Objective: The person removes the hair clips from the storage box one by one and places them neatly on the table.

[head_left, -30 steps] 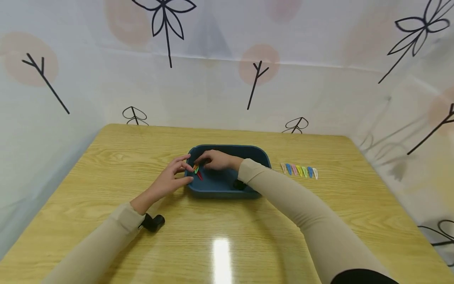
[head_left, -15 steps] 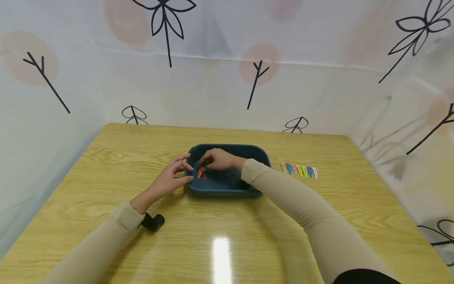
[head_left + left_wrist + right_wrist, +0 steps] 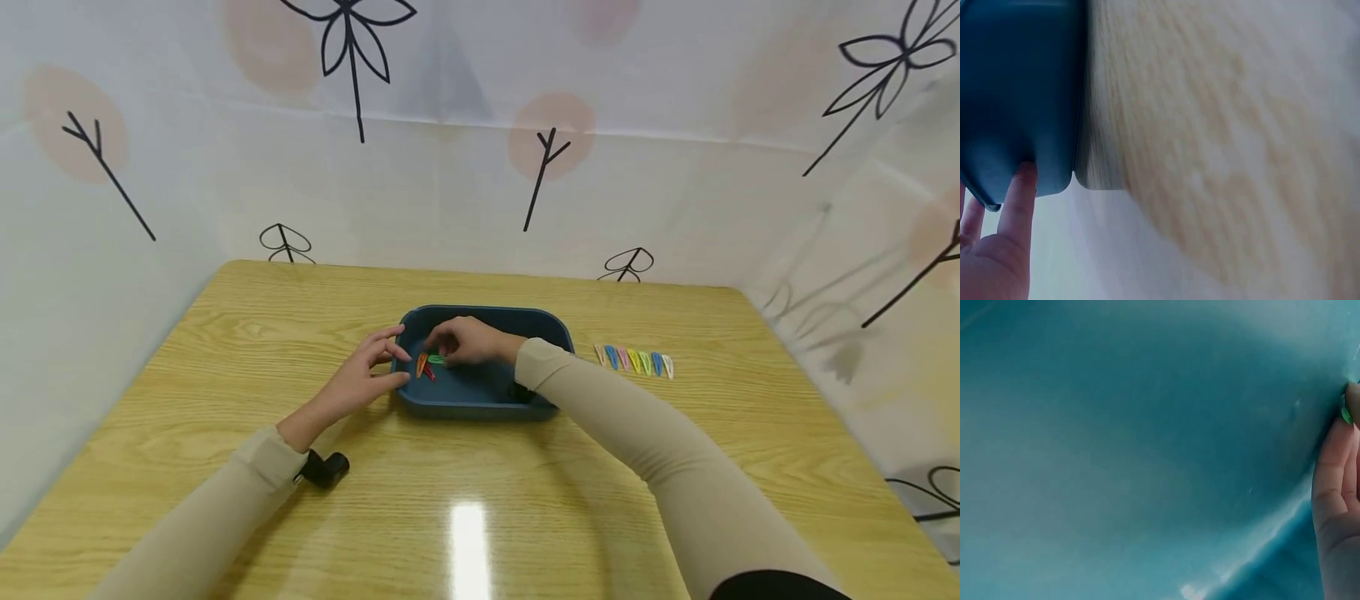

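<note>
A dark blue tray (image 3: 480, 408) stands on the wooden table. My left hand (image 3: 367, 371) rests at its left end with fingers spread and gently bent, the tips at the rim. In the left wrist view one straight finger lies against the tray's wall (image 3: 1022, 94). Reaching over the tray from the right, my right hand (image 3: 472, 340) pinches a green snap hair clip (image 3: 436, 359) between thumb and finger, low over the tray floor. Just left of it lie an orange hair clip (image 3: 422, 364) and a red hair clip (image 3: 429, 372).
On the table (image 3: 375, 533), right of the tray, several hair clips (image 3: 633, 361) in different colours form a slanted row. A patterned cloth (image 3: 450, 192) hangs behind the table. Black wrist cameras (image 3: 326, 471) sit on the cuffs.
My right hand has drawn slightly to the right inside the tray. The green clip has come away from the orange one and now lies sideways. My left hand has stayed put.
</note>
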A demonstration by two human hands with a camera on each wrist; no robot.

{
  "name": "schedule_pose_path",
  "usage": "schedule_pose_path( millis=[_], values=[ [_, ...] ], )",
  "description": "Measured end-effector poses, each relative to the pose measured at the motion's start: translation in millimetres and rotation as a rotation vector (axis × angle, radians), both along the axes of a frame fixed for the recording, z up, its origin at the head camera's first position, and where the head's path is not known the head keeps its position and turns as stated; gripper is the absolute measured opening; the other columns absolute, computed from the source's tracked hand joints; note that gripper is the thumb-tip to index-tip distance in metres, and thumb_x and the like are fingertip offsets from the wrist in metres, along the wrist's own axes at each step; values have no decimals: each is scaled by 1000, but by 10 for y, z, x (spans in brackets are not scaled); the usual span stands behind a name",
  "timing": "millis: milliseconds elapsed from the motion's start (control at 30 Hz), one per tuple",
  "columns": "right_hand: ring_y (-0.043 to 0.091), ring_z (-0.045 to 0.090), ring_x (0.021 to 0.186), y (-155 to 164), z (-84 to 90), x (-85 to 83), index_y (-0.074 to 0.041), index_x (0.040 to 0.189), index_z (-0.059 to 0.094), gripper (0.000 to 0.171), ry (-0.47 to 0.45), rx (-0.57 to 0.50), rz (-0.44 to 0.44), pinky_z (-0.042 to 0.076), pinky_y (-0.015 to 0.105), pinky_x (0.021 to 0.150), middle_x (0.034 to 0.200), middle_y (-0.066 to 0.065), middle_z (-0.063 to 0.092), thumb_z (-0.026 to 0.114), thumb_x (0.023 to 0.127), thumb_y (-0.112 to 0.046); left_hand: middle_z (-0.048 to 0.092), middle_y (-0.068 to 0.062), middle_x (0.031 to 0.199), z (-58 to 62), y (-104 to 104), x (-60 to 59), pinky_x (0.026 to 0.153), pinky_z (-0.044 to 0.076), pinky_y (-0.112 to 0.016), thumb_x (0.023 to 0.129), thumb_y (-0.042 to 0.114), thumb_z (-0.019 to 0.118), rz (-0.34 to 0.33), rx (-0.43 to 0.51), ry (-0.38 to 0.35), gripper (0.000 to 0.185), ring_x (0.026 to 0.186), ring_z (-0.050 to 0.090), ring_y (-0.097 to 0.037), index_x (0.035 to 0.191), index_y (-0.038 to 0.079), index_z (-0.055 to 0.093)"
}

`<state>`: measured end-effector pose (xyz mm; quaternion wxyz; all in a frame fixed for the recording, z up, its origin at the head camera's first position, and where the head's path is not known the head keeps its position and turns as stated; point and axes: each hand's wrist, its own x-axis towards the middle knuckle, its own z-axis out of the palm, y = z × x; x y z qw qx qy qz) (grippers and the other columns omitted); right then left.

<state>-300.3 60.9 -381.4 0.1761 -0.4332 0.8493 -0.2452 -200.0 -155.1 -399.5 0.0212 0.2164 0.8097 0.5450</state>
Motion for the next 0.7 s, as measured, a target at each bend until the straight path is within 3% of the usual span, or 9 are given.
schedule_pose_path(
  millis=[167, 467, 700],
  values=[
    [11, 54, 70, 59, 4, -21, -3, 108, 66, 24, 21, 24, -4, 46, 23, 65, 81, 1, 61, 67, 84, -4, 25, -12, 148, 4, -5, 6, 94, 41, -53, 89, 8, 63, 6, -5, -2, 20, 123, 38, -43, 104, -3, 56],
    [10, 57, 74, 122, -10, -27, -9, 89, 69, 7, 128, 9, -26, 48, 23, 68, 84, -1, 63, 71, 83, -8, 25, -11, 148, -21, -10, -5, 94, 41, -52, 89, 8, 64, 1, -5, -2, 19, 123, 38, -43, 103, -2, 56],
    [9, 55, 70, 162, -16, -23, -9, 86, 70, 6, 102, 25, -5, 47, 21, 65, 80, -2, 63, 70, 82, -5, 25, -12, 148, -2, 7, 13, 94, 42, -51, 89, 7, 63, -6, -3, -6, 18, 123, 38, -44, 103, -2, 56]
  ],
)
